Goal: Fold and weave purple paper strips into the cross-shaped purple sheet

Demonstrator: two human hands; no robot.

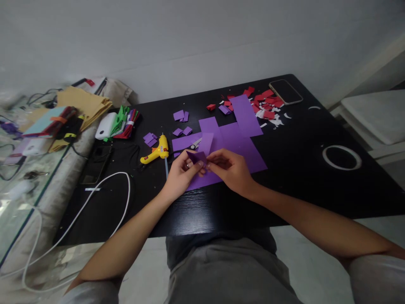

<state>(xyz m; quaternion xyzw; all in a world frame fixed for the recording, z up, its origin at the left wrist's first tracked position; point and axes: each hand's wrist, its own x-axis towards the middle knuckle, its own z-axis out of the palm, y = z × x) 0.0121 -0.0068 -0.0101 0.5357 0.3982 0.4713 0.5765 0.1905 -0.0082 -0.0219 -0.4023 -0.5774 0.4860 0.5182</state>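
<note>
Both my hands meet over the near middle of a black table [303, 177]. My left hand [182, 174] and my right hand [230, 169] pinch a small folded purple paper piece [196, 157] between their fingertips, a little above the table. Under them lie large purple paper sheets [240, 139]. A yellow glue gun [155, 153] lies just left of my left hand, and scissors [193, 145] lie partly on the purple paper behind the hands.
Small purple squares [181, 116] and red paper scraps [267, 103] are scattered at the back, beside a phone [285, 91]. A white ring [341, 157] lies on the right. Another phone [95, 164], a white cable [104, 194] and stacked coloured paper [125, 122] sit on the left.
</note>
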